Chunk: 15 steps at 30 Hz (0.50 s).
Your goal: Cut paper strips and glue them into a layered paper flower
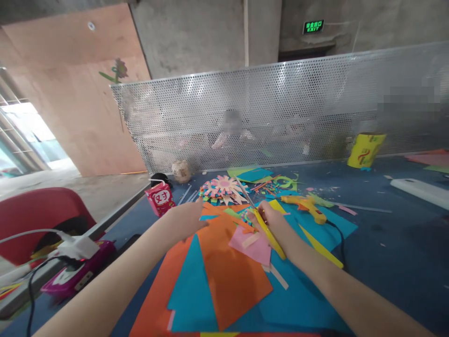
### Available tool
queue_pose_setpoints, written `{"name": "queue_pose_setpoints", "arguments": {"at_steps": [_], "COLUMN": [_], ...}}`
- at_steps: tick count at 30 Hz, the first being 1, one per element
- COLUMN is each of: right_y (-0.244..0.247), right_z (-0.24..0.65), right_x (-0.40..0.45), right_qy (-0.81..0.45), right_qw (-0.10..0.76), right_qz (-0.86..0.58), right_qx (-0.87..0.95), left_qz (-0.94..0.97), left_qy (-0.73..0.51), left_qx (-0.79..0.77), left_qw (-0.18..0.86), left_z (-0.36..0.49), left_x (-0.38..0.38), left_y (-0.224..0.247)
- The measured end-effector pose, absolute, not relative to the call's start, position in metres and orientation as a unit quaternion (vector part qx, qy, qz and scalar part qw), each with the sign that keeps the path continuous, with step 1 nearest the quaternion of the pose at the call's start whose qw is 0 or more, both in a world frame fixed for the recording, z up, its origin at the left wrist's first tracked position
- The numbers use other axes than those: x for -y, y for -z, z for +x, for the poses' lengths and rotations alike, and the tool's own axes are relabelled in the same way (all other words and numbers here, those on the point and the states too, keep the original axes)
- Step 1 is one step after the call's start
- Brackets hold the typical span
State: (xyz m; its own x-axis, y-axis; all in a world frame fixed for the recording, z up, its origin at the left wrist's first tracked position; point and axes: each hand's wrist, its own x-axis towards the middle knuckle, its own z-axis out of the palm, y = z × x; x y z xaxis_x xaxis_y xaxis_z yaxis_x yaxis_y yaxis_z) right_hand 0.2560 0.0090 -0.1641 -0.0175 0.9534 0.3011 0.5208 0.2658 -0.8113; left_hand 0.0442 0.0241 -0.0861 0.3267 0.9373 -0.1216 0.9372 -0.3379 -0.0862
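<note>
My right hand (275,219) is closed around yellow-handled scissors (269,235), whose metal blades point away toward the paper flowers. My left hand (187,219) is held over the left edge of the paper pile, its fingers stretched out and slightly blurred, with nothing visible in it. Pink and multicoloured paper flowers (224,185) lie just beyond both hands. Beneath the hands are an orange paper sheet (231,276), blue paper (298,299) and a small pink piece (250,245). A small coiled multicoloured paper piece (246,215) is partly hidden by my right hand.
A yellow glue gun (307,206) with a black cord lies to the right. Paper strips and scraps (270,185) spread behind. At left are a red drink carton (160,199) and a purple power strip (79,271). A perforated metal screen (210,117) borders the table; a person sits behind it.
</note>
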Motion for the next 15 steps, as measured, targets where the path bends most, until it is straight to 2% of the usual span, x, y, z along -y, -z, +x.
{"name": "queue_pose_setpoints", "arguments": {"at_steps": [6,11,15], "right_y": [0.164,0.164,0.164], "right_z": [0.257,0.259,0.260], "right_x": [-0.009,-0.012,-0.012], "right_qy": [-0.242,-0.231,-0.232], "right_qw": [0.428,0.433,0.435], "right_qz": [-0.544,-0.548,-0.548], "right_qx": [0.680,0.677,0.676], "left_qz": [-0.890,-0.905,-0.905], "left_qy": [-0.070,-0.070,-0.033], "left_qx": [0.440,0.403,0.413], "left_qw": [0.097,0.116,0.092], "left_z": [0.062,0.052,0.044], "left_x": [-0.073,-0.097,-0.103], "left_y": [0.120,0.136,0.137]}}
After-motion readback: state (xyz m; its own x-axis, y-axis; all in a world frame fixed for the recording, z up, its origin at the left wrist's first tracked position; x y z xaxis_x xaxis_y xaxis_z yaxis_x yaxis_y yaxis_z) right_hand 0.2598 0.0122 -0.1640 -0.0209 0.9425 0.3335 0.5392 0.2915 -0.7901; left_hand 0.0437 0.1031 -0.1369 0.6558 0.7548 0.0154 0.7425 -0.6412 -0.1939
